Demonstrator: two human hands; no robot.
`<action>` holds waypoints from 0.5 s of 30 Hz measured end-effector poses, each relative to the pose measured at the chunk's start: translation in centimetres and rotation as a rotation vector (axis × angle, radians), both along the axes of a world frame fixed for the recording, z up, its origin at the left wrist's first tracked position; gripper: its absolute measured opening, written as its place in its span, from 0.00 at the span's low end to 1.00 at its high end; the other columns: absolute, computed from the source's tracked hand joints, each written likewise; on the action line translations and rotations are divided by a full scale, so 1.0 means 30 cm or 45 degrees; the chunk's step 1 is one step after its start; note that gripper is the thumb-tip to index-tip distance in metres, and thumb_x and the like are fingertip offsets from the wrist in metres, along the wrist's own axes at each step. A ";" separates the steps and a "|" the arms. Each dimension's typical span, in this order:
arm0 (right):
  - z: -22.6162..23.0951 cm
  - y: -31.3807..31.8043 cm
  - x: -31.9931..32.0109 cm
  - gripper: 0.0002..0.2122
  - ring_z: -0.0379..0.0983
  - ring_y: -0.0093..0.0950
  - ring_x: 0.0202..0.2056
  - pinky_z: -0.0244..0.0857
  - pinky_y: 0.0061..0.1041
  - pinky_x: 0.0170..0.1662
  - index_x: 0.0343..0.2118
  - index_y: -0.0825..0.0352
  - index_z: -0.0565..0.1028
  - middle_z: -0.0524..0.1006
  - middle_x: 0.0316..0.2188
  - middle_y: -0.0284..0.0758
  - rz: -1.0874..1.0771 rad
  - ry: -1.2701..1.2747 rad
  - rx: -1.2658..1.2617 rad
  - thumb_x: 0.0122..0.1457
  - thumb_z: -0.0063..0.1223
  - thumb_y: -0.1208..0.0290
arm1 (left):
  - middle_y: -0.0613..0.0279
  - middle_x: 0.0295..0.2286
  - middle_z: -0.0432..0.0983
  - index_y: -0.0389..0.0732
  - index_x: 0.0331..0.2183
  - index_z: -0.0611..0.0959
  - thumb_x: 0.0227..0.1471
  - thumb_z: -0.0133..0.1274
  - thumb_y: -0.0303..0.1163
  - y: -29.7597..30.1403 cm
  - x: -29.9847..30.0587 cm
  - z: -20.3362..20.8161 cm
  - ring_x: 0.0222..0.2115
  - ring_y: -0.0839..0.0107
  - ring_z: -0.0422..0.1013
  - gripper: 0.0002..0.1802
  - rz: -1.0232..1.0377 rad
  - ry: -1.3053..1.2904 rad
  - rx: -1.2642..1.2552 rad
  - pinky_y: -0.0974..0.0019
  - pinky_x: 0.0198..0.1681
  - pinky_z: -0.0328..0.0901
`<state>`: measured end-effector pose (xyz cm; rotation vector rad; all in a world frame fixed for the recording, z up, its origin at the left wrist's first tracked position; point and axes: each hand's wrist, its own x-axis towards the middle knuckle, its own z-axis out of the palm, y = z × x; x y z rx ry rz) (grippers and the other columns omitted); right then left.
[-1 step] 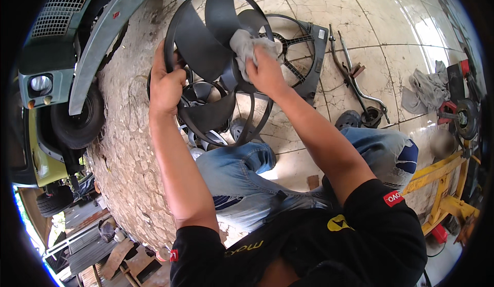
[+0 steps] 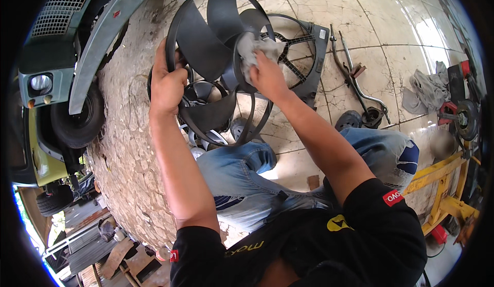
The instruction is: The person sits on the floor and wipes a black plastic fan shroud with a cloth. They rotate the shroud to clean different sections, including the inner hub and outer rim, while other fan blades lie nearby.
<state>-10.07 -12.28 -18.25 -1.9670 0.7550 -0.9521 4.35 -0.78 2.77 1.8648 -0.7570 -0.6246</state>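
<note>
A black ringed fan [image 2: 198, 45] with broad curved blades is held up tilted in front of me. My left hand [image 2: 169, 84] is closed around the left side of its outer ring, the thumb over the rim. In my right hand [image 2: 268, 78] is a crumpled grey rag [image 2: 254, 45], pressed against the fan's hub. The fingertips inside the rag are partly hidden. Behind the fan, on the tiled floor, lies a black fan shroud [image 2: 318, 55] with a round spoked opening. A further dark ringed part shows through the fan's lower gap.
Bent metal rods [image 2: 355, 76] lie on the tiles right of the shroud. Farther right are a heap of grey cloth [image 2: 431, 86] and a yellow metal frame [image 2: 437, 176]. A vehicle's bumper [image 2: 105, 35] and tyre [image 2: 77, 117] stand at the left. My shod feet are below the fan.
My right hand and the rag have shifted slightly over the fan's hub, to the right and down. The fan has moved only a touch; my left hand keeps its hold.
</note>
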 end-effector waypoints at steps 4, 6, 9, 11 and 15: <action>-0.219 -0.020 -0.123 0.17 0.75 0.55 0.40 0.67 0.51 0.43 0.49 0.69 0.71 0.78 0.35 0.55 0.030 0.721 0.442 0.60 0.47 0.64 | 0.51 0.52 0.72 0.39 0.67 0.57 0.35 0.42 0.14 0.017 0.019 0.003 0.30 0.78 0.65 0.52 0.015 -0.058 0.009 0.76 0.33 0.62; -0.245 -0.046 -0.150 0.18 0.75 0.53 0.41 0.68 0.49 0.45 0.49 0.68 0.72 0.78 0.36 0.53 -0.124 0.614 0.486 0.60 0.46 0.63 | 0.54 0.50 0.73 0.38 0.66 0.59 0.35 0.42 0.14 0.022 -0.001 -0.007 0.29 0.80 0.63 0.51 -0.022 -0.003 -0.067 0.77 0.31 0.60; -0.154 -0.116 -0.099 0.17 0.74 0.54 0.39 0.67 0.49 0.43 0.46 0.70 0.74 0.77 0.35 0.54 -0.203 0.329 0.432 0.61 0.46 0.63 | 0.59 0.46 0.73 0.38 0.65 0.61 0.35 0.42 0.14 0.030 -0.020 -0.001 0.28 0.82 0.61 0.49 -0.051 -0.007 -0.090 0.78 0.31 0.59; -0.025 -0.121 -0.032 0.15 0.73 0.54 0.37 0.67 0.46 0.42 0.43 0.71 0.74 0.77 0.34 0.53 -0.215 0.028 0.316 0.61 0.48 0.64 | 0.58 0.45 0.74 0.37 0.63 0.64 0.38 0.42 0.13 0.030 -0.029 -0.010 0.34 0.77 0.67 0.45 -0.059 -0.031 -0.115 0.76 0.37 0.63; 0.165 -0.033 0.059 0.10 0.72 0.53 0.34 0.68 0.39 0.41 0.40 0.71 0.74 0.76 0.33 0.51 -0.126 -0.370 0.141 0.60 0.51 0.69 | 0.54 0.47 0.75 0.36 0.61 0.65 0.40 0.42 0.13 0.020 -0.061 0.012 0.46 0.68 0.73 0.42 -0.037 0.045 -0.174 0.71 0.48 0.65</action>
